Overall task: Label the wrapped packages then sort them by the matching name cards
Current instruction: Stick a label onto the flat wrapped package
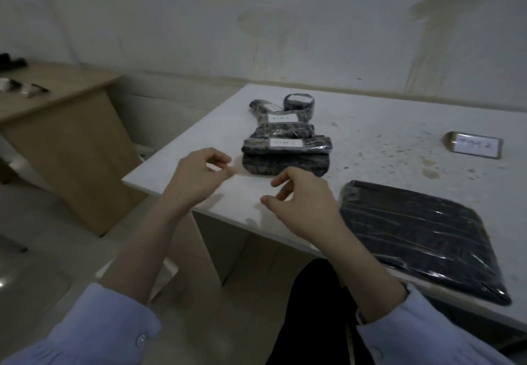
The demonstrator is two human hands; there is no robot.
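Several small wrapped packages (285,130), dark and film-covered, are clustered toward the far left part of a white table (370,119), touching or overlapping one another. Two of them bear white labels (285,143) whose writing is too blurred to read. The nearest package (285,165) in the cluster shows no label. One large flat wrapped package (422,239) lies apart at the table's near right edge, also unlabelled on its visible face. One name card (474,145) lies at the far right, its lettering blurred. Left hand (199,176): loosely curled above the table's near left corner, thumb and forefinger close together, nothing seen between them. Right hand (302,202): loosely curled just in front of the nearest package, grasping nothing, not touching it. Both forearms wear pale blue sleeves (108,330). One wooden desk (57,99) stands to the left.
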